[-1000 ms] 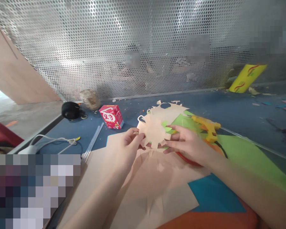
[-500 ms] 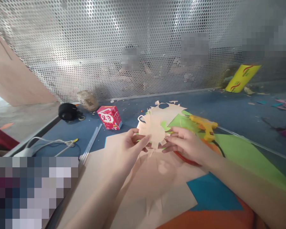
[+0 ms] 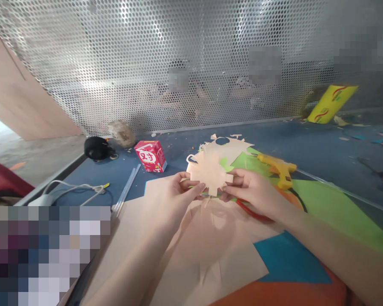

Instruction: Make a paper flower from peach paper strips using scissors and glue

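A cream paper cutout (image 3: 209, 168) with tabs around its edge is held up between both hands over the table. My left hand (image 3: 178, 193) pinches its left side, the thumb lying on the near face. On the opposite side, the fingers of my right hand (image 3: 249, 187) are closed on its edge near a tab. A small green paper piece (image 3: 225, 164) shows at the cutout's right edge; whether it is attached I cannot tell. Beneath the hands lie large cream paper sheets (image 3: 166, 272). Behind the cutout is a cut scrap of cream paper (image 3: 236, 148).
Right of my hands lie a yellow glue gun (image 3: 282, 168), green paper (image 3: 325, 204) and blue paper (image 3: 293, 259). To the left are a red box (image 3: 150, 157), clear glue sticks (image 3: 127, 187), a black round object (image 3: 97, 148) and a white cable (image 3: 73, 187). A perforated metal panel (image 3: 130, 76) rises behind.
The cutout has turned a little in my hands, so its tabs show more squarely. Both hands keep their hold. The whole view has shifted slightly.
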A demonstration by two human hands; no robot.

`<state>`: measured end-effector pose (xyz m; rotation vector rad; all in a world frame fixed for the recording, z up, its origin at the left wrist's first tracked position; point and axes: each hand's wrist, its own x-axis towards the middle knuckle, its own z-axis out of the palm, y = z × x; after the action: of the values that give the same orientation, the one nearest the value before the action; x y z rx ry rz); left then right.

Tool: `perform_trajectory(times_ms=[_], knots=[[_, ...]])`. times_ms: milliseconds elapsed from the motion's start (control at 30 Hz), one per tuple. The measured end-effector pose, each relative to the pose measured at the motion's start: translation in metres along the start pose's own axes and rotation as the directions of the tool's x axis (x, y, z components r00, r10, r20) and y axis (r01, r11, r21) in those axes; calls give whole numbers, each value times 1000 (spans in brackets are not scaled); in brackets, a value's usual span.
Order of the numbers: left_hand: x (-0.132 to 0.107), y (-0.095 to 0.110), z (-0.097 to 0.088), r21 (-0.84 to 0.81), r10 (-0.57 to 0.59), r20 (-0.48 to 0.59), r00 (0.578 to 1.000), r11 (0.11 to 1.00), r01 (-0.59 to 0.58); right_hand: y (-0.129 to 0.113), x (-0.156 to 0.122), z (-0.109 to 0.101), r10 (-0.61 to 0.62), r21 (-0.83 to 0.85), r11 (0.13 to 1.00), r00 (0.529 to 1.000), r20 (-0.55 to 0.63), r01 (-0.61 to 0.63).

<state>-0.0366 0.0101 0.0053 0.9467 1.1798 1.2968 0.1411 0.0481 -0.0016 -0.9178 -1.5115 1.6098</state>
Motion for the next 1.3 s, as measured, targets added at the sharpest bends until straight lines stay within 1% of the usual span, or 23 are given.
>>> perform_trajectory(times_ms=[100,167,233,300,367,467,533,667,767,967,1100,1200,1300], knots=[[0,-1,-1,-84,-35,-32,999,996,32,-3,-2,0,2,-40,999,1000,24,-1],[-1,0,0,-88,-72,-21,997,994,70,-4,-3,1,7,-57,998,1000,13,-7],[-3,1,1,-53,-83,23,996,995,84,-4,-3,1,-9,-71,997,1000,14,11],[-5,1,1,5,-67,62,996,998,67,-5,-4,2,-37,-73,996,998,49,41],[-5,-1,-1,56,-52,61,997,997,49,-7,-5,3,-57,-72,995,995,76,63],[-5,-3,-3,82,-53,93,994,996,46,-7,-5,2,-72,-98,992,995,75,79],[-4,-3,-4,82,-51,114,992,996,42,-6,-4,1,-66,-85,994,993,94,74],[-4,-1,-3,90,-18,77,997,996,11,-3,-3,0,-36,-14,999,993,116,38],[-4,-2,-4,118,-12,43,999,993,6,-5,-3,1,-16,-53,998,996,85,21],[-5,-10,-8,259,-39,16,999,965,33,-5,-3,2,-7,-60,998,999,32,8],[-5,-9,-7,343,-24,2,1000,939,22,-2,0,0,-4,-31,1000,1000,15,5],[-5,-6,-7,384,4,-1,1000,923,-3,0,0,0,4,32,999,999,45,-5],[-5,-5,-7,401,26,7,1000,916,-27,1,-1,0,3,21,1000,995,96,-5]])
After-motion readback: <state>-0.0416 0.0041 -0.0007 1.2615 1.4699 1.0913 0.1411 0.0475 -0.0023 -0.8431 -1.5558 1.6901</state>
